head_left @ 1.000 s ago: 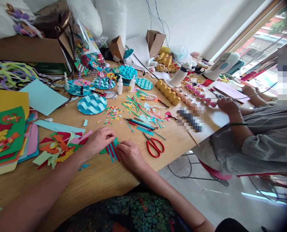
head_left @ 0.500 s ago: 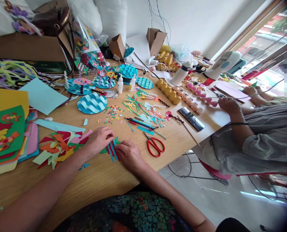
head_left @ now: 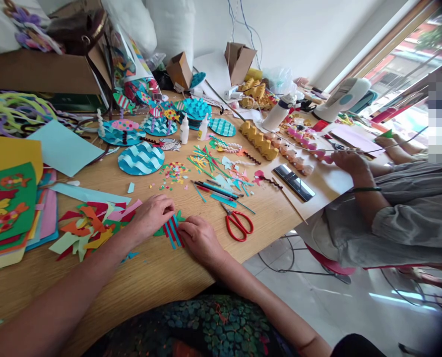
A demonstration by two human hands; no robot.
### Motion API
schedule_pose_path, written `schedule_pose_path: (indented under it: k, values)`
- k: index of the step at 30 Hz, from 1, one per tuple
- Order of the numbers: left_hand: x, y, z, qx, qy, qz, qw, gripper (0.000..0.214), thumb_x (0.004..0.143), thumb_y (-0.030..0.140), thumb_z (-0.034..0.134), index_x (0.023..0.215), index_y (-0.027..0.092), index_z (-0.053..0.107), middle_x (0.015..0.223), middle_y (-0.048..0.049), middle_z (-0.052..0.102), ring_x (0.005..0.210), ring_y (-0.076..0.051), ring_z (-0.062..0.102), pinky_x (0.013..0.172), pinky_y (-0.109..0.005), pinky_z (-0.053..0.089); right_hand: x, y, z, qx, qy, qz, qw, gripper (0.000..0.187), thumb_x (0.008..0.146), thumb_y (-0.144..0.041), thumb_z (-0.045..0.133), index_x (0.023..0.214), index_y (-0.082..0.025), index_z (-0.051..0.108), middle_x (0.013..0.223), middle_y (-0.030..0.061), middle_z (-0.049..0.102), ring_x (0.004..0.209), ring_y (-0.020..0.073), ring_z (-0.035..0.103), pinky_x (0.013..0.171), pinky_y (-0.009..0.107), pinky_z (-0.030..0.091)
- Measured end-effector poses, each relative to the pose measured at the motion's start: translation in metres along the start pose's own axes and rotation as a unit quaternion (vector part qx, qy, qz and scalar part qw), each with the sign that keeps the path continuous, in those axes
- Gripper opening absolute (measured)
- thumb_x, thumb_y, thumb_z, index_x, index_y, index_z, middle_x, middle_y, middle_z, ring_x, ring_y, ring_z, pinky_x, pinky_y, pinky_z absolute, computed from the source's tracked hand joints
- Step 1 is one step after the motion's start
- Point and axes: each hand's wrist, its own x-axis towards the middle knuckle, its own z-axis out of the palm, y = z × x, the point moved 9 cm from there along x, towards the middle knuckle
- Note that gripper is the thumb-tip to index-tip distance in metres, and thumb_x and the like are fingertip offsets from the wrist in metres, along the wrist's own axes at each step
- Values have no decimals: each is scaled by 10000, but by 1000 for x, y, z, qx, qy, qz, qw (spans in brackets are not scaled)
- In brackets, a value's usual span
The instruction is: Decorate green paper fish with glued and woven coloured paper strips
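Observation:
A row of red and blue paper strips (head_left: 173,233) lies side by side on the wooden table (head_left: 146,277), over a green paper shape (head_left: 180,216) that shows only at its edges. At the strips' upper left end, my left hand (head_left: 153,214) is closed, thumb and forefinger pinched on them. My right hand (head_left: 201,239) presses closed fingertips on their right side, and its curled fingers hide part of the strips. Red-handled scissors (head_left: 238,224) lie to the right of my right hand, blades a little apart. Colourful paper scraps (head_left: 90,225) are heaped left of my left hand.
Behind my hands lie pencils (head_left: 217,188), thin paper strips (head_left: 206,161), paper dots (head_left: 175,171) and glue bottles (head_left: 184,130). A wavy blue disc (head_left: 141,158) is farther left. At right are a phone (head_left: 294,182) and a co-worker's hand (head_left: 350,163) on egg-carton pieces.

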Motion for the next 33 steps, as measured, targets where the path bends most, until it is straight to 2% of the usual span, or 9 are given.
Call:
schedule_pose_path:
  k: [33]
  values:
    - [-1, 3, -1, 22, 6, 1, 1000, 113, 759, 193, 481, 659, 193, 533, 744, -17, 564, 767, -174, 531, 685, -287, 402, 0, 1, 4, -35, -10, 3, 999, 187, 861, -192, 462, 846, -176, 649, 779, 38, 601, 720, 129, 528, 669, 220, 370]
